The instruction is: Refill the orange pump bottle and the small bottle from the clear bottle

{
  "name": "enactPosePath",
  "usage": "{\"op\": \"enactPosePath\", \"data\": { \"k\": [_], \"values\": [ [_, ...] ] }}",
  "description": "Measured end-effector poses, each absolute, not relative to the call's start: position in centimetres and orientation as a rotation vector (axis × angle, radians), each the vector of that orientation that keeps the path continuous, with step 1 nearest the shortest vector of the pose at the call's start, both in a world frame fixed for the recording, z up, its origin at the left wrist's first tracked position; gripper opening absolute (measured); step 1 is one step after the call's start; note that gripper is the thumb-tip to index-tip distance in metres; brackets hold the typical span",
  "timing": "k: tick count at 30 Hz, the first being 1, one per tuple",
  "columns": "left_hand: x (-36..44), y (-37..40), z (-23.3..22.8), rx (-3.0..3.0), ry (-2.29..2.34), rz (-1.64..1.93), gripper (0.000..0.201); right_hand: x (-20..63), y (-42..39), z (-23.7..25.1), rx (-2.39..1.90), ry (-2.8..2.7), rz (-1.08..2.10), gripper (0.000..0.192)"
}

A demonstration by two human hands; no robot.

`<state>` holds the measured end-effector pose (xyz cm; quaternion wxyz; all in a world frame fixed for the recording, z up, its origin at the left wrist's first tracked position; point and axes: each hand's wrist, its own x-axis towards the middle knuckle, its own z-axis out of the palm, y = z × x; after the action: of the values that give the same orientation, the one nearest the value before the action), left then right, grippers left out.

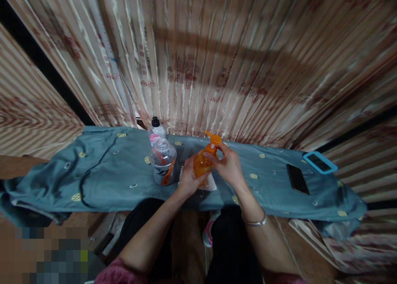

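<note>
Orange pump bottle [201, 163] stands near the middle of the table [102, 172], close to its near edge, over a white cloth [211, 184]. My left hand [187, 178] wraps its body; my right hand [228, 164] is closed round the neck under the pump head [213, 139], which looks seated, so I judge the work barely started. A clear bottle [163, 162] stands just beside, with a black phone [297, 179] toward the right end.

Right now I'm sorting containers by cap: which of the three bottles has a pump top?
The orange bottle, held in the left hand and right hand. The clear bottle and the black-capped bottle behind it stand unheld.
</note>
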<state>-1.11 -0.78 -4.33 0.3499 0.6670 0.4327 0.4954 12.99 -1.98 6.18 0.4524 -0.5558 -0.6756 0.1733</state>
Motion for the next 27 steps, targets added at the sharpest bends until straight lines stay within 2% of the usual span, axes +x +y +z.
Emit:
{"op": "enactPosePath", "data": {
  "k": [7,12,14,19,22,27],
  "values": [
    [-1.3,-0.8,-4.1,1.705,1.103,1.281,0.062,11.7,-2.6,6.4,-1.427,-1.594,0.367,0.029],
    [-1.4,-1.0,-3.7,1.672,1.090,1.235,0.064,14.2,-2.6,4.3,-1.400,-1.540,0.542,0.053],
    [-1.3,-1.0,-3.5,1.662,1.072,1.218,0.065,15.7,-2.5,1.9,-1.485,-1.429,0.568,0.052],
    [-1.1,-1.0,-3.4,1.614,1.007,1.214,0.072,16.6,-2.4,-5.1,-1.866,-1.417,0.673,0.036],
    [-0.8,-0.8,-3.7,1.575,0.976,1.252,0.079,15.5,-2.2,-7.6,-1.959,-1.470,0.717,0.034],
    [-0.4,-0.7,-4.4,1.480,0.976,1.262,0.065,15.2,-1.6,-9.2,-1.967,-1.448,0.871,0.020]
  ]
}}
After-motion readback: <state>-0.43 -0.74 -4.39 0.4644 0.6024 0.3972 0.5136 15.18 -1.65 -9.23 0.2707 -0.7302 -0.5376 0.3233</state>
